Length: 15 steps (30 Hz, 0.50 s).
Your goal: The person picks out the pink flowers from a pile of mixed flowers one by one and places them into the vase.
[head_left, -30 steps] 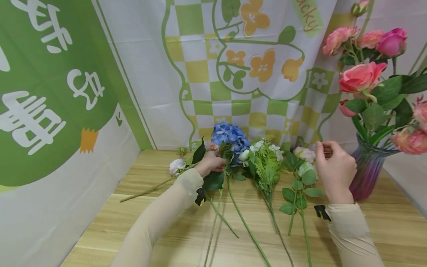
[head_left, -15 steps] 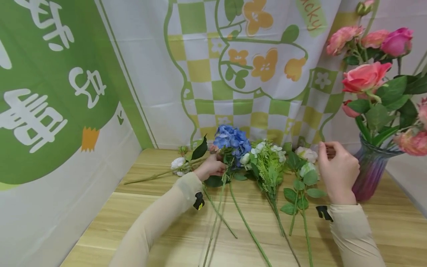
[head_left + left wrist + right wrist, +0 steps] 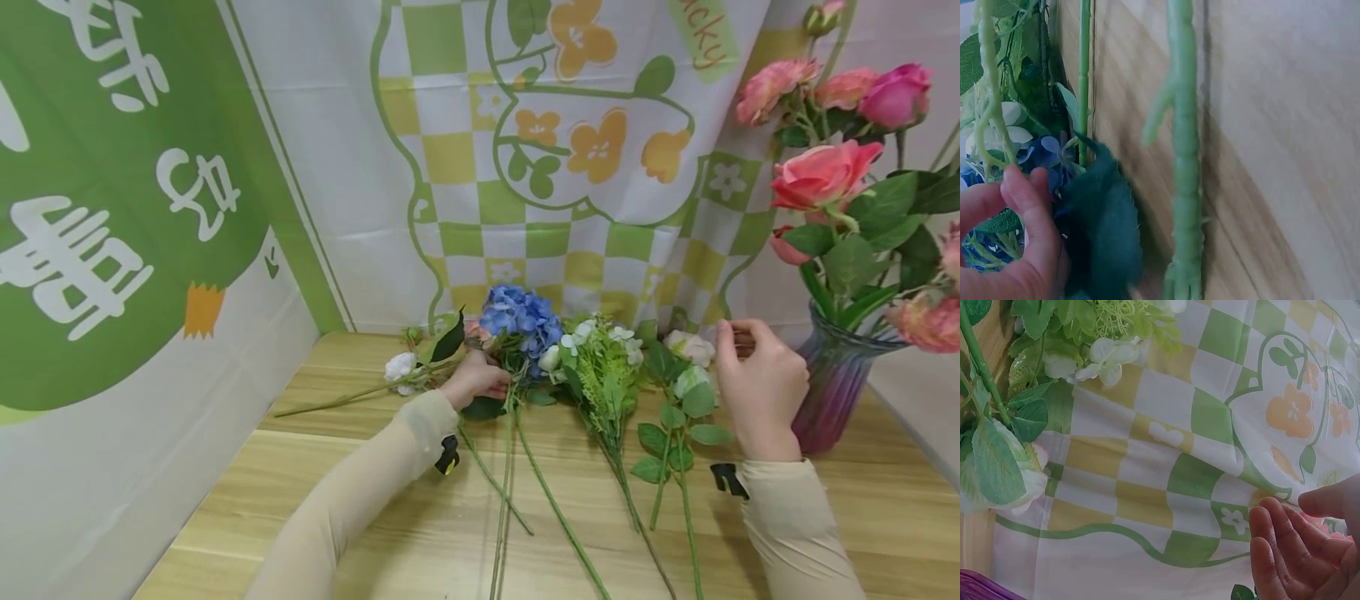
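Note:
My left hand point(image 3: 476, 378) pinches a light green flower stem point(image 3: 992, 94) between thumb and fingers, beside the blue hydrangea point(image 3: 522, 318). Which bloom belongs to that stem is unclear. A pink flower point(image 3: 476, 330) shows just behind the hand, partly covered. To its left lies a white flower point(image 3: 402, 369) with a long stem. Held above the table at right, my right hand point(image 3: 762, 387) has loosely bent fingers and nothing in them; the right wrist view shows its palm and relaxed fingers point(image 3: 1300, 544). It is nearest the pale pink-white rose point(image 3: 690, 347).
Right of my right hand stands a purple-blue glass vase point(image 3: 832, 392) with pink and coral roses point(image 3: 825, 177). White blossoms with green sprigs point(image 3: 603, 375) lie mid-table. Several stems point toward the near edge of the wooden table point(image 3: 360, 508). A printed cloth point(image 3: 450, 242) hangs behind.
The lower end of the pinched stem has swung to the right, beside another stem. My left hand has shifted only slightly. The right hand holds its place.

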### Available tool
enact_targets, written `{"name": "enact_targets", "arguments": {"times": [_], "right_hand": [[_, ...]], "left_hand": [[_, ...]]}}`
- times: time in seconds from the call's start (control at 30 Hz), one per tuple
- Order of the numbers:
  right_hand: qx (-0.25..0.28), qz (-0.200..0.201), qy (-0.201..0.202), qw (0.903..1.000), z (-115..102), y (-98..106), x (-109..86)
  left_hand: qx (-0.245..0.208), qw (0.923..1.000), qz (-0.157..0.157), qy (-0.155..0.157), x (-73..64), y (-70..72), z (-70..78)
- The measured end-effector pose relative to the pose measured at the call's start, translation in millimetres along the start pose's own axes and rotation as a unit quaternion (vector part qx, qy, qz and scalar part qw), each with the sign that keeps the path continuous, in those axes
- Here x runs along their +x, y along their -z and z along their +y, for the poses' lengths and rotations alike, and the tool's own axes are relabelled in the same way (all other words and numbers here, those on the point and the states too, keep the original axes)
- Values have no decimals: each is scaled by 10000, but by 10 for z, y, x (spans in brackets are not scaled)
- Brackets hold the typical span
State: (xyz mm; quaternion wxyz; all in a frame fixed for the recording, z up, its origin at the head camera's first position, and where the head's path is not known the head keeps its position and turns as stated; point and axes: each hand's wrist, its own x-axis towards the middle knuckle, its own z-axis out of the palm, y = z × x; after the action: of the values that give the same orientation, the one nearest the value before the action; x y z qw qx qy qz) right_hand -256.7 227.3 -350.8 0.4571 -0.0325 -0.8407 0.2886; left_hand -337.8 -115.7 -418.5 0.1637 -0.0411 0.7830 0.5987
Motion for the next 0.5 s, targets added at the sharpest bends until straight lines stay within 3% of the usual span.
{"name": "enact_targets", "arguments": {"times": [0.23,0.5], "right_hand": [[9,15,20,10000,-4,-8,-7],[50,64,102,9999,2,-9,-14]], "left_hand": [[-306,9992,-156,-222,5,31,-22],[-658,9953,-708,-26,-19,124,-36]]}}
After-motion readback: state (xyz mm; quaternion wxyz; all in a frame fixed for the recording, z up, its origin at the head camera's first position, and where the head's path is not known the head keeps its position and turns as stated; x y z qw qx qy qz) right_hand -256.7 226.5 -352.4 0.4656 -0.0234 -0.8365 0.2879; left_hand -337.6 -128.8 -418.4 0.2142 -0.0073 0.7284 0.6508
